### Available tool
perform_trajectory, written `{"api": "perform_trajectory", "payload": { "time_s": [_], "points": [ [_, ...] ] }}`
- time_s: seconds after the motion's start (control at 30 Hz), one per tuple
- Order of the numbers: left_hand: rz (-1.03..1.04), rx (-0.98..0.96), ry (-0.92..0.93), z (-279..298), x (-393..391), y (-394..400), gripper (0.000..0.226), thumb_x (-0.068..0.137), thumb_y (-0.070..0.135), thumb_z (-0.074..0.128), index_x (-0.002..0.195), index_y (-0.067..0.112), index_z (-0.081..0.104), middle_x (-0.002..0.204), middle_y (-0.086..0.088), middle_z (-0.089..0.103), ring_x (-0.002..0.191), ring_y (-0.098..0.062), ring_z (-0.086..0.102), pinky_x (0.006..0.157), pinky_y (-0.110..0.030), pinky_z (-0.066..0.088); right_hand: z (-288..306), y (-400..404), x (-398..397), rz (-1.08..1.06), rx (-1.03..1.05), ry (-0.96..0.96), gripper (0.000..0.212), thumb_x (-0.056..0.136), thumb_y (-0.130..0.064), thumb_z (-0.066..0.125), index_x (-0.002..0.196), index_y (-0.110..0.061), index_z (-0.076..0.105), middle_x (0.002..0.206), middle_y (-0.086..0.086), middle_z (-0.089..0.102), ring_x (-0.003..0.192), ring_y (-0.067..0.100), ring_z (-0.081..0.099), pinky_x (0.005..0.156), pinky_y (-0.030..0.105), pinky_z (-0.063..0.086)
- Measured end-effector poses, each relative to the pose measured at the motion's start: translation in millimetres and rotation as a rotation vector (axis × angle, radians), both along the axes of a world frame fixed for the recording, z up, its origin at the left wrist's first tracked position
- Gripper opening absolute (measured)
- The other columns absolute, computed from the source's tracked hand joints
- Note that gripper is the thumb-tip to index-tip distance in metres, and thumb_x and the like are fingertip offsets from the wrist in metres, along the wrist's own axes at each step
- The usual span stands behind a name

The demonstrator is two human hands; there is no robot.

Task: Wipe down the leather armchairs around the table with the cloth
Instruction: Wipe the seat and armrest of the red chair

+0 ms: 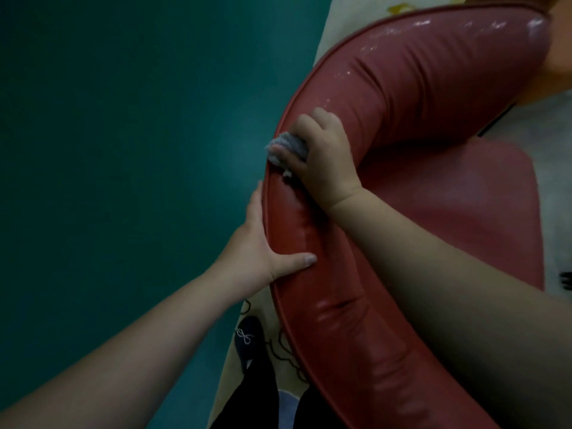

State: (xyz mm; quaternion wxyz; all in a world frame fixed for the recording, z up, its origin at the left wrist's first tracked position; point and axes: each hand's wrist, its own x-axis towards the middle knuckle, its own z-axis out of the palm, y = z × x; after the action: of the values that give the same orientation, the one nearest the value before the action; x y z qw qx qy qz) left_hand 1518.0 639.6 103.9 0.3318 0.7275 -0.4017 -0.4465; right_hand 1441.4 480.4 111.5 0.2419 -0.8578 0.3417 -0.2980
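Note:
A red leather armchair (418,97) with a curved, padded back fills the right of the head view, its seat (458,218) below the curve. My right hand (322,150) grips a bunched grey cloth (288,144) and presses it on the top of the backrest near its outer piping. Lower down, my left hand (263,243) rests flat against the outer side of the backrest, thumb laid across the top. Wet streaks shine along the upper curve of the leather.
A teal wall or floor surface (123,150) covers the whole left side. Under the chair lies a pale rug with drawn outlines (278,345). My dark shoe (247,339) and dark trouser legs stand at the bottom centre beside the chair.

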Motion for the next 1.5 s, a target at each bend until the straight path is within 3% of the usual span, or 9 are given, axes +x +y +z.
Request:
{"api": "perform_trajectory", "payload": {
  "time_s": [0.17,0.33,0.47,0.6,0.7,0.9,1.13,1.37,1.5],
  "points": [
    [-0.025,0.019,-0.089,3.5,12.3,-23.6,0.132,0.052,0.044,0.088,0.153,0.027,0.005,0.147,0.008,0.04,0.127,-0.004,0.044,0.102,-0.017,0.034,-8.0,25.4,-18.2,-0.125,0.164,-0.135,0.034,0.079,-0.027,0.072,0.07,-0.003,0.05,0.072,0.006,0.043,0.069,0.027,0.047,0.064,0.041,0.039],
    [-0.005,0.047,-0.132,4.9,16.5,-39.0,0.128,0.05,0.045,0.087,0.151,0.03,0.01,0.137,0.006,0.052,0.118,-0.007,0.053,0.097,-0.019,0.04,-26.7,51.8,-52.3,-0.237,0.392,-0.268,0.017,0.077,-0.029,0.069,0.075,-0.023,0.053,0.078,-0.002,0.054,0.076,0.013,0.055,0.071,0.025,0.043],
    [0.0,0.078,-0.232,6.8,14.9,-53.4,0.126,0.047,0.054,0.081,0.15,0.026,0.015,0.142,0.001,0.048,0.122,-0.013,0.051,0.095,-0.02,0.038,-16.7,9.3,-24.5,-0.362,0.353,-0.348,0.019,0.077,-0.029,0.069,0.077,-0.022,0.051,0.078,0.0,0.052,0.074,0.012,0.051,0.071,0.021,0.04],
    [0.111,0.104,-0.35,10.2,10.1,-85.1,0.115,0.051,0.056,0.082,0.146,0.022,0.026,0.14,-0.003,0.049,0.124,-0.021,0.05,0.095,-0.027,0.04,-6.0,-46.7,-2.0,-0.159,0.198,-0.179,0.025,0.075,-0.029,0.073,0.079,-0.008,0.059,0.081,0.005,0.051,0.078,0.025,0.052,0.072,0.033,0.04],
    [0.223,0.137,-0.46,11.4,1.7,-106.7,0.105,0.054,0.062,0.08,0.14,0.023,0.034,0.132,-0.005,0.056,0.118,-0.026,0.055,0.09,-0.033,0.045,-10.5,-77.0,-6.4,-0.255,0.183,-0.138,0.026,0.077,-0.026,0.073,0.083,-0.005,0.06,0.086,0.012,0.054,0.083,0.031,0.053,0.076,0.041,0.043],
    [0.295,0.08,-0.528,5.9,-5.4,-103.8,0.09,0.059,0.059,0.072,0.135,0.024,0.04,0.125,-0.005,0.061,0.109,-0.028,0.059,0.088,-0.037,0.049,-26.1,-26.2,-29.8,-0.168,0.35,-0.291,0.03,0.071,-0.033,0.079,0.091,-0.027,0.056,0.09,0.002,0.06,0.084,0.015,0.058,0.079,0.026,0.046],
    [0.294,0.129,-0.656,3.8,-10.9,-107.3,0.099,0.06,0.07,0.068,0.14,0.021,0.036,0.13,-0.008,0.057,0.11,-0.032,0.059,0.083,-0.037,0.046,-12.2,-94.5,2.2,-0.221,0.099,-0.073,0.026,0.072,-0.02,0.078,0.079,-0.003,0.061,0.083,0.016,0.055,0.079,0.035,0.053,0.068,0.048,0.044],
    [0.289,0.123,-0.615,3.7,-9.1,-104.1,0.099,0.058,0.067,0.067,0.14,0.022,0.036,0.132,-0.005,0.056,0.111,-0.03,0.059,0.082,-0.036,0.046,-21.8,-40.5,-9.8,-0.25,0.186,-0.226,0.027,0.081,-0.033,0.07,0.099,-0.013,0.07,0.082,0.004,0.058,0.075,0.02,0.056,0.072,0.039,0.048],
    [0.28,0.118,-0.639,2.3,-8.7,-104.5,0.099,0.059,0.066,0.07,0.14,0.021,0.036,0.133,-0.007,0.056,0.113,-0.03,0.058,0.085,-0.037,0.046,-18.3,-66.6,-11.4,-0.16,0.084,-0.078,0.026,0.074,-0.023,0.073,0.098,-0.013,0.072,0.081,0.01,0.057,0.075,0.029,0.056,0.066,0.041,0.048]
  ]
}}
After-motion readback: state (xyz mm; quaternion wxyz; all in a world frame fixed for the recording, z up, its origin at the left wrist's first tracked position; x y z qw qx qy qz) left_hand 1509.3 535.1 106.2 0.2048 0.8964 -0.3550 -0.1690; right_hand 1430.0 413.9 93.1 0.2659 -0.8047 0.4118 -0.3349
